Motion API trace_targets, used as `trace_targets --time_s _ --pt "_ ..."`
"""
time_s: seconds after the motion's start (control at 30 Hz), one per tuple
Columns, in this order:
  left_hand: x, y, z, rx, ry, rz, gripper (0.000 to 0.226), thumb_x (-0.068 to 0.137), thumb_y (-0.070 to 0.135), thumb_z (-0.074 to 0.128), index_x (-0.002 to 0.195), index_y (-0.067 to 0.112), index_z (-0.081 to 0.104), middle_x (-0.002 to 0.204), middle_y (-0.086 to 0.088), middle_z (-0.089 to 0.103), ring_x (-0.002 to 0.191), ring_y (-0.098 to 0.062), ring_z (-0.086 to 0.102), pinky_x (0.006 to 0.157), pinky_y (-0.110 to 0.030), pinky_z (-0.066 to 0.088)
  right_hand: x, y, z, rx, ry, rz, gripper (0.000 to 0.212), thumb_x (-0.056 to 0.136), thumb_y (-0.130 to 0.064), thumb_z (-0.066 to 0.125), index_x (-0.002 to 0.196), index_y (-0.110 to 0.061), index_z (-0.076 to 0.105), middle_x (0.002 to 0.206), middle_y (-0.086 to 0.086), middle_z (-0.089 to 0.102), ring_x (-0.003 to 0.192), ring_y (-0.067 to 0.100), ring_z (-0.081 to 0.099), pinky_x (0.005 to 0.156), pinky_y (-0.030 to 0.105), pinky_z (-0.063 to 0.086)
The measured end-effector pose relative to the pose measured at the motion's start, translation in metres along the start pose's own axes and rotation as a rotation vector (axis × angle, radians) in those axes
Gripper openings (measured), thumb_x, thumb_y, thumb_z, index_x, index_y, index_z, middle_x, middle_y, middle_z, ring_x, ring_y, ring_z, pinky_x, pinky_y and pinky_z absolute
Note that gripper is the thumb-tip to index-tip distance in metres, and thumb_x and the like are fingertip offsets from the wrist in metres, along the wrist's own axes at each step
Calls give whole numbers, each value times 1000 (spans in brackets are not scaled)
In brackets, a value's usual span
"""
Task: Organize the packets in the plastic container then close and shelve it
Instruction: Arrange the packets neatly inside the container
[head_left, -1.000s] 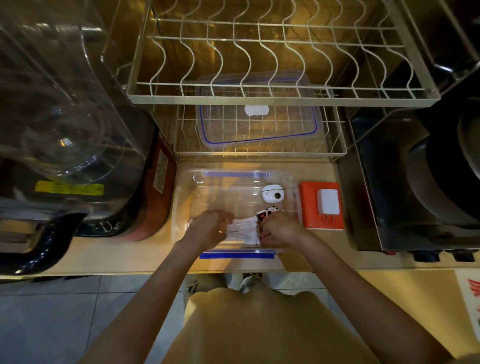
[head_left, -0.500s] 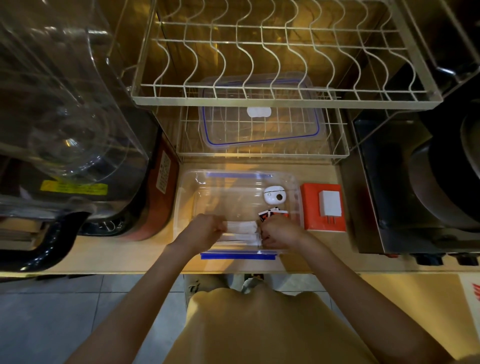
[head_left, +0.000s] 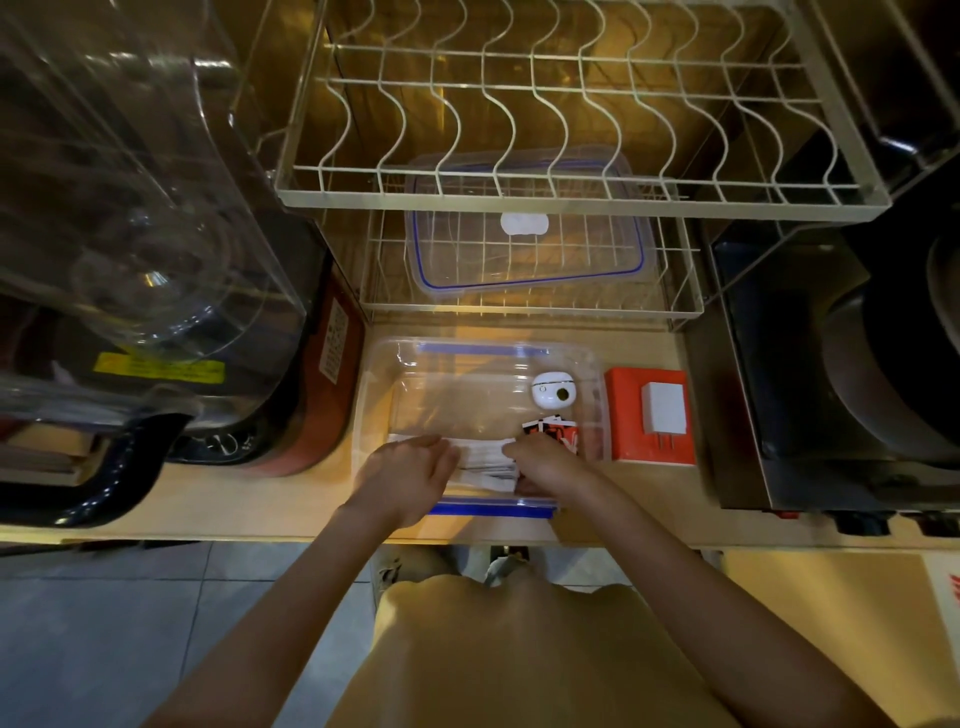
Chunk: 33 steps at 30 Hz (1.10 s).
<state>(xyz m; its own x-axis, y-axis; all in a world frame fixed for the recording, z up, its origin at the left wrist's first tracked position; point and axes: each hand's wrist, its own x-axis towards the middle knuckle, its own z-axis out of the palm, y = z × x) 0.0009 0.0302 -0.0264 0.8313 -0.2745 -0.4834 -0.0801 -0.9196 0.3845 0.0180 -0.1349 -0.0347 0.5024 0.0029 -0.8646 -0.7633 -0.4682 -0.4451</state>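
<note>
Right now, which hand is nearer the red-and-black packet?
Right. The right hand touches the red-and-black packet at its near edge; the left hand sits farther left, across the white packets.

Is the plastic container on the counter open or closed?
Open: the plastic container has no lid, and both hands reach inside.

Clear container sitting open on the counter, white packets lying flat along its near wall, a red-and-black packet lying at the right, blue-rimmed lid resting on the wire shelf behind.
</note>
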Motion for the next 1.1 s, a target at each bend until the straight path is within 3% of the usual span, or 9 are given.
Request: trace_targets --time_s 0.1,0.23,0.37,0.47,0.63,0.73,0.83,0.93,1.1 --pt "1 0 0 10 -2 -5 47 100 36 22 122 15 58 133 -6 58 117 -23 54 96 -32 40 -4 -3 -3 6 -28 -30 28 99 -20 37 108 -4 58 96 14 60 91 26 56 85 36 46" --pt "3 -4 5 -6 7 4 43 99 37 24 116 18 58 124 -4 61 106 -20 58 84 -30 42 -1 -2 -12 45 -24 40 35 96 -21 41 116 4 57 121 26 62 106 37 63 91 38 51" --pt "4 -7 9 6 80 -46 38 97 35 30 121 18 55 130 -3 55 114 -21 53 87 -35 46 -2 -5 -13 -80 -4 -22 29 96 -17 36 101 -1 60 113 29 62 98 37 62 93 43 49" --pt "2 -5 10 41 113 -88 39 97 36 31 121 17 55 129 -5 54 114 -23 53 87 -36 46 -2 -4 -11 -104 -12 -31 39 98 -18 32 116 8 56 120 29 59 108 39 59 94 42 46" --pt "0 -4 12 64 147 -124 44 97 38 29 108 12 63 116 -8 59 104 -23 57 81 -37 47 -6 -6 -7 -118 5 -38 39 98 -31 34 113 -4 57 123 19 60 112 32 58 100 40 43" --pt "2 -5 14 60 150 -133 47 96 41 28 106 12 63 114 -8 61 100 -22 59 81 -34 47 -8 -7 -6 -92 -16 -53 43 100 -32 32 119 -2 55 122 18 59 113 31 56 103 40 42" --pt "3 -5 14 56 167 -134 46 96 42 29 108 12 61 114 -9 62 100 -21 60 79 -33 47 -5 -5 -8 -78 -24 -62 43 99 -33 33 113 -2 58 94 11 62 98 27 59 102 39 43" --pt "3 -7 16 80 173 -148 49 95 44 28 108 13 62 114 -7 62 101 -19 59 76 -31 46 -1 -4 -12 -86 -20 -55 32 96 -32 38 86 -8 57 69 5 59 74 22 59 95 40 49" --pt "3 -6 13 103 155 -86 40 95 40 32 121 19 54 127 -4 55 119 -20 48 92 -34 43 0 -6 -19 -178 116 -269 22 89 -13 49 99 1 62 88 17 68 80 28 66 80 43 55"
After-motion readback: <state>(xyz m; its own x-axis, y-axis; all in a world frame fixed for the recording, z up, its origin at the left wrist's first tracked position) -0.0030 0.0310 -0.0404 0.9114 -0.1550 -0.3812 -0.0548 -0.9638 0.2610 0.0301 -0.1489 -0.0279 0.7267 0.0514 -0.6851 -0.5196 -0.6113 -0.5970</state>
